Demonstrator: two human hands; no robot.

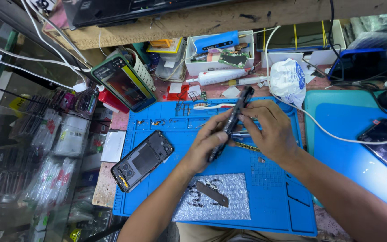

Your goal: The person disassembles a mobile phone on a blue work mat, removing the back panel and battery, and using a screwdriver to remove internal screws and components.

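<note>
Both my hands hold a dark phone body (232, 122) edge-on above a blue repair mat (274, 197). My left hand (204, 147) grips its lower end, thumb along the edge. My right hand (268, 130) pinches its upper part from the right. A black phone back cover (142, 160) with camera holes lies on the mat to the left. A sheet of bubble wrap (229, 206) with a dark flat strip (212, 192) on it lies near the mat's front edge.
A phone with a lit screen (124, 83) leans at the back left. A white toothbrush (213, 106), a white tube (218, 76), a white parts box (216, 54) and a white bag (287, 80) stand behind. Another phone (384, 136) and cables lie right. A glass counter drops left.
</note>
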